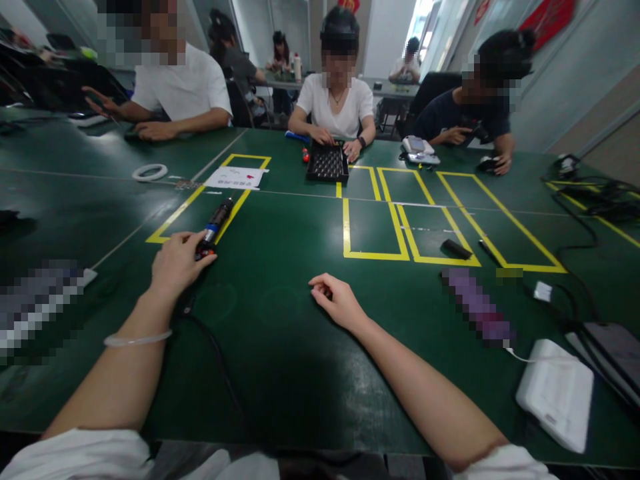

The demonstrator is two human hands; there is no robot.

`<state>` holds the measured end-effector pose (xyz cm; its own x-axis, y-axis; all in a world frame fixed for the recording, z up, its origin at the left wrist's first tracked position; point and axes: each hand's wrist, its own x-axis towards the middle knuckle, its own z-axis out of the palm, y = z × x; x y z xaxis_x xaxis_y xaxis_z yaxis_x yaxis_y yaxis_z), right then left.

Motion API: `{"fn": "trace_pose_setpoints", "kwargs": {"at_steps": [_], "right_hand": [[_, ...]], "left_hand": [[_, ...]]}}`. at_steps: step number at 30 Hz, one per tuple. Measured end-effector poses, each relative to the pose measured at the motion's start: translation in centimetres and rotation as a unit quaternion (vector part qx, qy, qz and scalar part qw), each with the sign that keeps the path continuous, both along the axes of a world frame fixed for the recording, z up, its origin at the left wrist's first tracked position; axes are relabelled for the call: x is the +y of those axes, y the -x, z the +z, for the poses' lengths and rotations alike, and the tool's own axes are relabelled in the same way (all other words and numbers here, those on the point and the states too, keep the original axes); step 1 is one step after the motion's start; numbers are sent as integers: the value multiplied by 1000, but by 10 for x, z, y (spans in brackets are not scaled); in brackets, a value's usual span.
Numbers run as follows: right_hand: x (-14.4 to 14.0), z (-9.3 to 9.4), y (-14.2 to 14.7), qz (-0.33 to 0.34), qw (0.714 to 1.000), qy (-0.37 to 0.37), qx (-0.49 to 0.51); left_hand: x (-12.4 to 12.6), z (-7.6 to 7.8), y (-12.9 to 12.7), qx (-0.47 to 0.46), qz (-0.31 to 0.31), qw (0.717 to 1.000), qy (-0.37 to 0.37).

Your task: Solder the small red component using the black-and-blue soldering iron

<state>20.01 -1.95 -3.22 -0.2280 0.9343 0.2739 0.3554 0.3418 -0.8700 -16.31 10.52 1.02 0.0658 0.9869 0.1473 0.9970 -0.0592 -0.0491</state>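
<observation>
My left hand (179,261) is closed around the lower part of a black, tube-shaped electric screwdriver (218,220) with a blue band. The tool lies slanted on the green table, its far end on the taped area. Part of it is hidden under my fingers, and some orange-red shows beside my thumb. A black cable (220,363) runs from near my wrist toward the table's front edge. My right hand (339,299) rests on the table near the middle, loosely curled, with nothing visible in it.
Yellow tape rectangles (376,255) mark the table. A paper sheet (235,177) and a white ring (150,173) lie at the back left. Across from me a person handles a black tray (327,175). A white power bank (555,393) and cables lie at right.
</observation>
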Motion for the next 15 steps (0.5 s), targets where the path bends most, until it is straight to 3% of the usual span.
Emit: {"fn": "trace_pose_setpoints", "kwargs": {"at_steps": [5,11,15], "right_hand": [[0,0,0,4,1000,1,-13],[0,0,-1,9,1000,-8,-24],[-1,1,-1,10,1000,-11,-25]], "left_hand": [[-16,13,-26,36,29,999,5],[-26,22,-38,57,73,996,-3],[-31,22,-52,2,45,997,-61]]}}
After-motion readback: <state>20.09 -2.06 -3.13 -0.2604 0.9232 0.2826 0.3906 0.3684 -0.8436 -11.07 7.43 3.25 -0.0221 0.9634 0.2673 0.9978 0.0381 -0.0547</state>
